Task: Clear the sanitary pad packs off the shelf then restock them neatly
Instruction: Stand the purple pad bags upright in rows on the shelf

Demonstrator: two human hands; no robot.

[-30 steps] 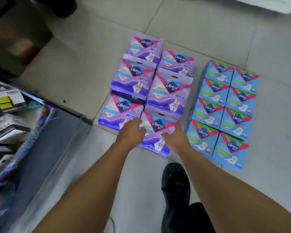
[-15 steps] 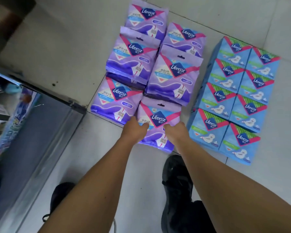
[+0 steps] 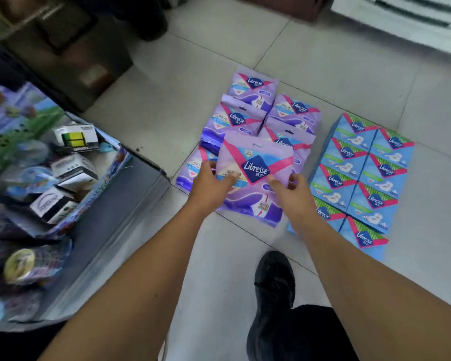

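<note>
I hold one purple Libresse pad pack [image 3: 255, 175] lifted above the tiled floor. My left hand [image 3: 210, 187] grips its left edge and my right hand [image 3: 292, 190] grips its right edge. Beneath and beyond it several more purple packs [image 3: 253, 92] lie overlapping in two columns on the floor. To their right several blue Libresse packs [image 3: 362, 175] sit in a tidy two-column block. The shelf [image 3: 110, 212] stands at my left, its grey lower board bare near the front.
Small boxes [image 3: 71, 165] and round blurred items [image 3: 24, 264] fill the shelf's left part. A dark cabinet [image 3: 71, 56] stands beyond the shelf. My black shoe [image 3: 274, 280] is planted on the floor under my arms. A white striped object [image 3: 412, 16] lies at top right.
Both hands have lifted the nearest purple pack off the floor toward me. The view has swung left and up, bringing the shelf's contents into sight.
</note>
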